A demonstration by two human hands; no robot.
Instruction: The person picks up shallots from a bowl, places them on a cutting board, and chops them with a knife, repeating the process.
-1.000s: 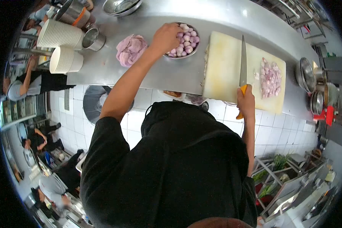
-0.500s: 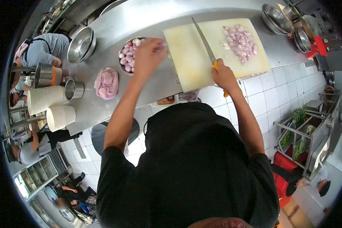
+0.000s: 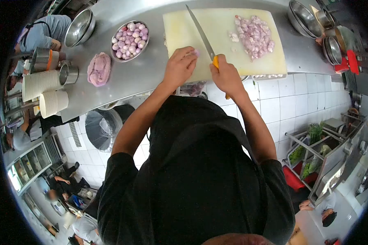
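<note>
My right hand (image 3: 228, 77) is wrapped round the yellow handle of a long kitchen knife (image 3: 202, 34), whose blade points away over the cutting board (image 3: 175, 25). At the board's near left part, my left hand (image 3: 180, 67) pinches a peeled shallot (image 3: 197, 53), mostly covered by the fingers. The shallot is a little left of the blade and apart from it. Chopped shallots (image 3: 256, 37) lie heaped on the right of the board, with a few loose bits beside them. To the left stands a metal bowl (image 3: 114, 53) full of peeled shallots (image 3: 129, 41).
On the steel table (image 3: 151, 69) are a pink bundle (image 3: 99, 69), metal bowls (image 3: 80, 27) and stacked white tubs (image 3: 41, 86) at left. More bowls (image 3: 304, 18) stand at the right end. Below is a lined bin (image 3: 104, 130). Other people are at the far left and lower right.
My left hand has moved right, from the bowl of shallots to the cutting board, bringing a shallot. My right hand still holds the knife. The view has shifted slightly.
</note>
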